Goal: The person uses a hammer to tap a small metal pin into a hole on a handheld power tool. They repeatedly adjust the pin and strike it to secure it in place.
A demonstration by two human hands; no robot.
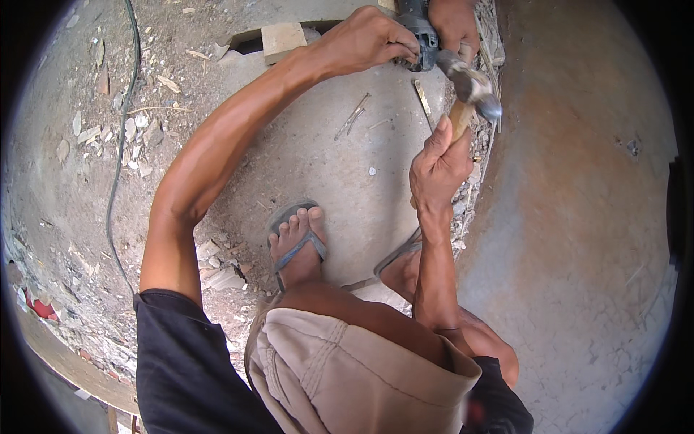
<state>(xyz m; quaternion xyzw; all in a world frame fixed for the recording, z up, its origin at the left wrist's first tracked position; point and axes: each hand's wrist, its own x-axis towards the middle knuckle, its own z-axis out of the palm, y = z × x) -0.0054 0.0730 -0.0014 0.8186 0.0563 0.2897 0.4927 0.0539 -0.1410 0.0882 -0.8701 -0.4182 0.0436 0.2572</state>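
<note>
My right hand (441, 163) is wrapped round the wooden handle of a hammer (473, 87), its metal head raised and slightly blurred. At the top, my left hand (372, 42) has its fingers bent and pressed together against the side of a dark power tool (419, 32) that looks like an angle grinder; what they pinch, if anything, is hidden. Another person's hand (454, 25) is just right of that tool, near the hammer head. On the concrete below lie a few nails (353, 116) and a narrow metal strip (423, 101).
A wooden block (283, 41) sits beside a dark gap in the floor. A black cable (119, 159) runs down the left over rubble and chips (141, 137). Along the right, a broken edge borders a smooth, stained floor (571, 195). My sandalled feet (298, 242) stand between.
</note>
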